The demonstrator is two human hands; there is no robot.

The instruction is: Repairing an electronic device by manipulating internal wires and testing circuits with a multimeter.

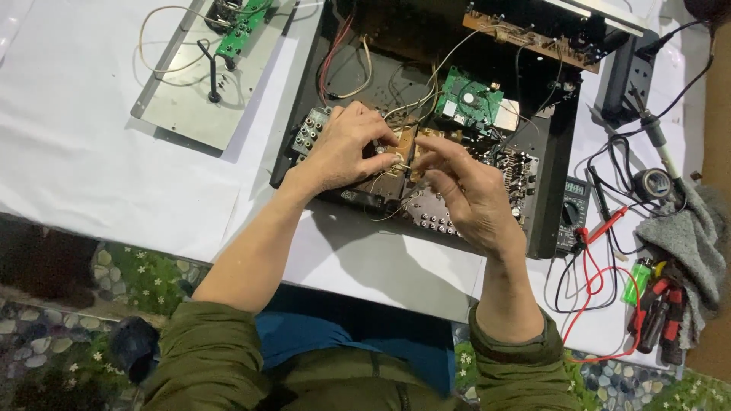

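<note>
- Hands meet over the open chassis of a black electronic device, which lies on a white-covered table.
- The left hand rests on the near left part of the chassis, fingers curled down onto a small brown circuit board; its fingertips press together on a part there, though what they pinch is too small to tell.
- The right hand sits just at 4 o'clock from the left one, thumb and forefinger closed at the same board's right edge, touching thin wires.
- A grey block of round sockets stands at 9 o'clock from the left hand, just beside it.
- A green circuit board lies at 1 o'clock from the hands, inside the chassis.
- A metal plate with another green board lies well apart at 10 o'clock.
- A multimeter with red and black leads sits at 3 o'clock, just outside the chassis.
- A soldering iron lies farther at 2 o'clock, and red-handled screwdrivers lie at 4 o'clock beside a grey cloth.
</note>
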